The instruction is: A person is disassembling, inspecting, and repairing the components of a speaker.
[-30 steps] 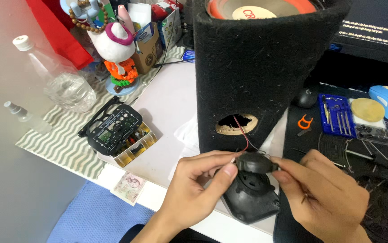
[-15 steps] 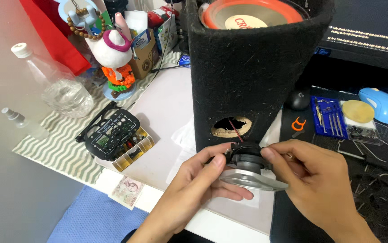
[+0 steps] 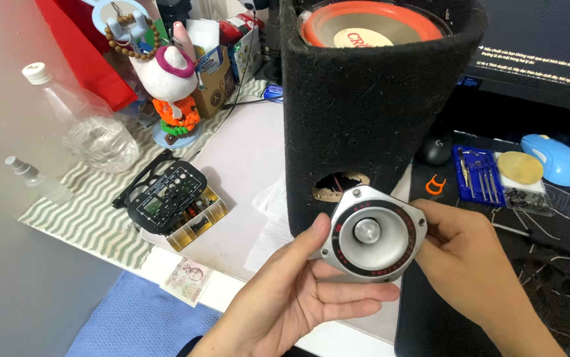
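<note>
Both hands, left hand (image 3: 298, 297) and right hand (image 3: 463, 258), have fingers gripping the silver tweeter (image 3: 373, 233) before the black speaker box (image 3: 371, 119).

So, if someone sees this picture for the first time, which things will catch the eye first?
Most likely the silver tweeter at the bottom centre, face up, held between the left hand and the right hand. Right behind it stands the tall black carpeted speaker box, with a round hole low in its front and an orange-rimmed woofer on top. To the left, a small black amplifier board lies on a striped mat.
</note>
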